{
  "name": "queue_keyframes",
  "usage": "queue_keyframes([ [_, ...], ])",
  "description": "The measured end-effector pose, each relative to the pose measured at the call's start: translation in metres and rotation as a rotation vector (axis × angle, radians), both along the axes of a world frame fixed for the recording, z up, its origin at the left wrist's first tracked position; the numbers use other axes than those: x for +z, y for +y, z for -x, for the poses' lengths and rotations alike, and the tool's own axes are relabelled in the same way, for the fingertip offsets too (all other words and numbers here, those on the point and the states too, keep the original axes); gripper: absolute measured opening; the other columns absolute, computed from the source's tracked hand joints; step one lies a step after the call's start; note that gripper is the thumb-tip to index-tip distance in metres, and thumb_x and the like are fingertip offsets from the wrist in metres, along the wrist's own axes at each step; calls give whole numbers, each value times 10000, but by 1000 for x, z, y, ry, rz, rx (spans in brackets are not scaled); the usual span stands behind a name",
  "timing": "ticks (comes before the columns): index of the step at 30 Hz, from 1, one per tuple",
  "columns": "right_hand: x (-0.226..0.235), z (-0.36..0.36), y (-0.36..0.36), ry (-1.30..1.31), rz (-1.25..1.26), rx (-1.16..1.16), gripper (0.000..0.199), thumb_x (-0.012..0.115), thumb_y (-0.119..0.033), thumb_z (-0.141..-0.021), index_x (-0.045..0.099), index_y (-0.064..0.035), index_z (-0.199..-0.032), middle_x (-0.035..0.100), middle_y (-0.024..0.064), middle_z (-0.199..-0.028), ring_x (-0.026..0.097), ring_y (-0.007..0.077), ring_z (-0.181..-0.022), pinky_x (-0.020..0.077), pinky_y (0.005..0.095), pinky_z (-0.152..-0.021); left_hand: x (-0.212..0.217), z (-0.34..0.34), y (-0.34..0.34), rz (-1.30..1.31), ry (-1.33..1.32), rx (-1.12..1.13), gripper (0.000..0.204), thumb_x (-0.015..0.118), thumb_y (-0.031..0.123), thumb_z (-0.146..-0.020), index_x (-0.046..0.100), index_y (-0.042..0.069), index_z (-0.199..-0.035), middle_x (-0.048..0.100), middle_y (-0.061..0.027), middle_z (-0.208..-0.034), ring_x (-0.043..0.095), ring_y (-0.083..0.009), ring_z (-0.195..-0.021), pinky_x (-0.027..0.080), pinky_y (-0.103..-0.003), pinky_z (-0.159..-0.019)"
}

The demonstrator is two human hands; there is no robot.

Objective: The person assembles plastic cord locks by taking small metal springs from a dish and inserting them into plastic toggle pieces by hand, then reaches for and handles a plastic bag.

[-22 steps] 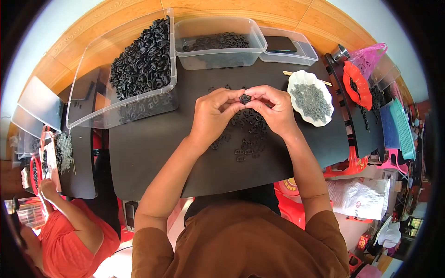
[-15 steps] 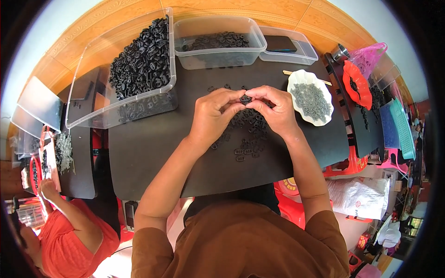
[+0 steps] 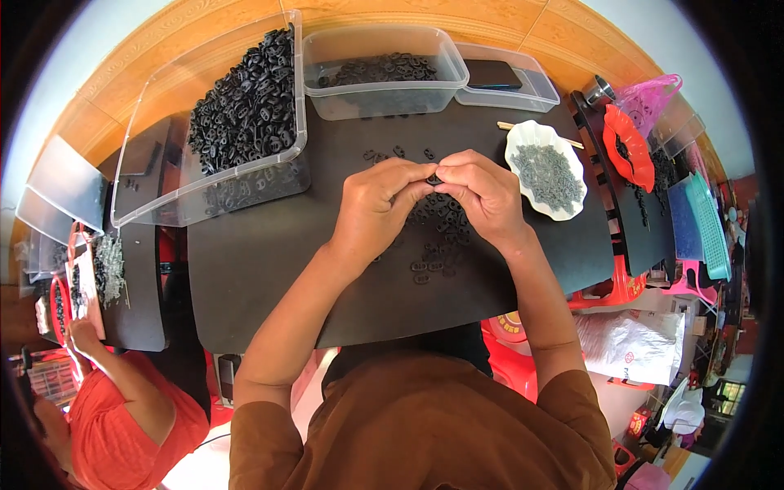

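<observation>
My left hand [image 3: 380, 204] and my right hand [image 3: 482, 192] meet above the middle of a black board [image 3: 269, 269]. Between their fingertips they pinch one small black ring-shaped part [image 3: 432, 177]. Under and just in front of the hands lies a loose pile of the same black parts [image 3: 437, 237]. A white scalloped dish [image 3: 545, 170] with small grey pieces sits right of my right hand.
A large clear bin [image 3: 237, 131] heaped with black parts stands at the back left, a smaller clear tub [image 3: 380, 73] with a few parts behind the hands, a shallow clear tray [image 3: 506, 82] beside it. A person in an orange top [image 3: 114, 408] works at lower left. Red and teal items lie right.
Both hands stay together over the pile, with only slight finger movement on the small black part.
</observation>
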State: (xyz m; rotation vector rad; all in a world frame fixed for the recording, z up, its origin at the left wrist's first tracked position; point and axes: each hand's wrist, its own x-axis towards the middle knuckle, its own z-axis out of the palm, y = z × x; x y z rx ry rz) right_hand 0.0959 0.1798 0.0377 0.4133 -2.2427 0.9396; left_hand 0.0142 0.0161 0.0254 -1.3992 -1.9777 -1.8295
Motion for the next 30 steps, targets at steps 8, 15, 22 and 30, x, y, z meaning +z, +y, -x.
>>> queue_keyframes([
  [8,1,16,5,-94,152,34,194,728,1,-761,615,-5,-919,656,94,-862,639,193,-745,510,287,-679,-4,11,-4,43,-368,-100,287,680,-42,-801,672,10,-1083,674,-96,-933,639,-105,-802,521,-233,-709],
  [15,33,104,56,-195,409,-90,122,642,-40,-843,632,-13,-961,677,63,-848,629,89,-727,495,241,-666,-16,43,-12,263,73,192,409,711,37,-784,620,47,-1183,655,-121,-1089,619,-270,-1000,482,-339,-888],
  [22,41,114,71,-240,236,-283,191,650,-85,-841,638,-31,-1024,679,52,-899,615,92,-682,490,245,-637,-45,50,-14,354,136,215,325,656,104,-852,621,46,-1170,622,-136,-1172,527,-324,-1189,417,-385,-992],
  [30,11,-9,162,-417,-110,-584,121,673,-85,-780,657,-42,-892,683,113,-857,656,221,-746,509,327,-704,-41,34,17,270,33,10,314,666,92,-841,628,38,-1148,607,-155,-1188,541,-323,-1158,431,-374,-970],
])
